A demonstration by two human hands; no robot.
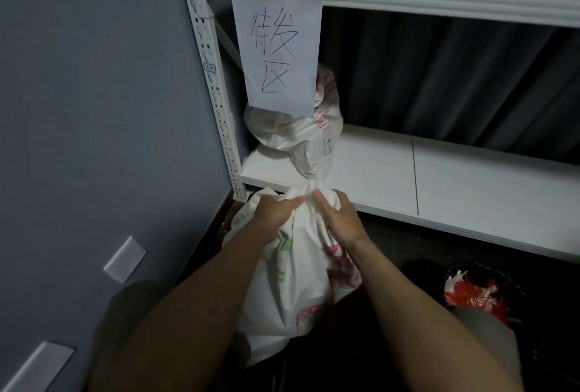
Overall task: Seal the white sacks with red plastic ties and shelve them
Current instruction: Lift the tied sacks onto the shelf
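Note:
A white sack (292, 285) with red and green print stands on the dark floor in front of the shelf. My left hand (276, 211) and my right hand (337, 214) both grip its bunched neck, which rises to the shelf's front edge. A second white sack (298, 131) with red print lies on the white shelf board (470, 178) at its left end, partly behind a paper sign. A dark container at the lower right holds a bundle of red plastic ties (474, 294). No tie is visible on the held neck.
A white metal rack with a perforated upright (207, 71) stands against a blue-grey wall. A handwritten paper sign (277, 49) hangs from the upper shelf beam. Cardboard lies on the top shelf. Dark curtain folds hang behind the shelf.

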